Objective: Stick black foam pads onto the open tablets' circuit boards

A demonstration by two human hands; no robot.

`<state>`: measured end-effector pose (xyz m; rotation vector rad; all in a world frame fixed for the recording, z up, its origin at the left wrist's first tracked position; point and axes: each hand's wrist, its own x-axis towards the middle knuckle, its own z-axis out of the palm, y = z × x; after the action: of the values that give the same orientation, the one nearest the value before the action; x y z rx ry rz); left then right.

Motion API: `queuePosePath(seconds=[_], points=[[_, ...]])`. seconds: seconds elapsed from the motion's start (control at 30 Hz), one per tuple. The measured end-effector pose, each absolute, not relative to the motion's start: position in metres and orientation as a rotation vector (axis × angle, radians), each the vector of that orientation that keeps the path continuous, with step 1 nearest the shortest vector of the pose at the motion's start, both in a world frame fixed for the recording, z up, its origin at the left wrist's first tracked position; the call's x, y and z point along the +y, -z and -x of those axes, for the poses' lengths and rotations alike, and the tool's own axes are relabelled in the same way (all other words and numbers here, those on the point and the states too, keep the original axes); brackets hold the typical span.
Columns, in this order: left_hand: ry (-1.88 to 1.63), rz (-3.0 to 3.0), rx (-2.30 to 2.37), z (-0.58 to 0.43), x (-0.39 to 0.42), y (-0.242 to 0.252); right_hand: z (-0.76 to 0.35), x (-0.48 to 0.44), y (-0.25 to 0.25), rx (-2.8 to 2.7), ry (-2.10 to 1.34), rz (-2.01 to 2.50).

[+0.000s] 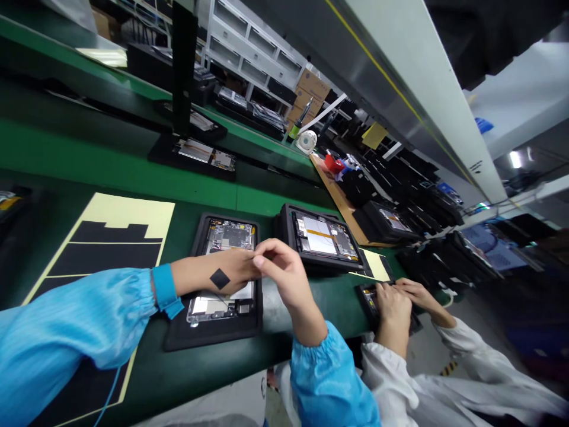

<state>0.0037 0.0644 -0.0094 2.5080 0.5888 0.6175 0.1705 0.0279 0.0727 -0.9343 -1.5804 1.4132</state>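
Observation:
My left hand (229, 271) reaches across an opened tablet (231, 236) that lies in a black foam tray (213, 333). A small black square patch (219, 279) sits on the back of this hand, and a blue wrist strap (167, 289) with a cord circles the wrist. My right hand (287, 276) meets the left at the fingertips, over the tray's right edge. Thumb and index of the right hand are pinched. The left fingers are closed and partly hidden. Whatever is between the fingertips is too small to make out. The tablet's circuit board and silvery battery area show around the hand.
A yellow sheet with black adhesive pieces (111, 259) lies at left. Stacked foam trays holding another opened tablet (322, 236) stand to the right. Beyond runs a green conveyor (124, 172) with a trayed tablet (195, 151). A co-worker's hands (395, 305) work on a device at right.

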Motion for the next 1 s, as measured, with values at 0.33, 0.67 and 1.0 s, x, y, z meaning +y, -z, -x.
queuePosePath(seconds=[0.33, 0.67, 1.0], points=[[-0.571, -2.540, 0.456, 0.006, 0.099, -0.007, -0.215, 0.000, -0.021, -1.394, -1.505, 1.284], [-0.643, -2.506, 0.573, 0.004, 0.094, -0.007, -0.197, 0.030, 0.003, -1.462, -1.393, 1.349], [-0.677, -2.474, 0.619, 0.003, 0.096, 0.000, -0.195, 0.033, 0.011, -1.572, -1.211, 1.444]])
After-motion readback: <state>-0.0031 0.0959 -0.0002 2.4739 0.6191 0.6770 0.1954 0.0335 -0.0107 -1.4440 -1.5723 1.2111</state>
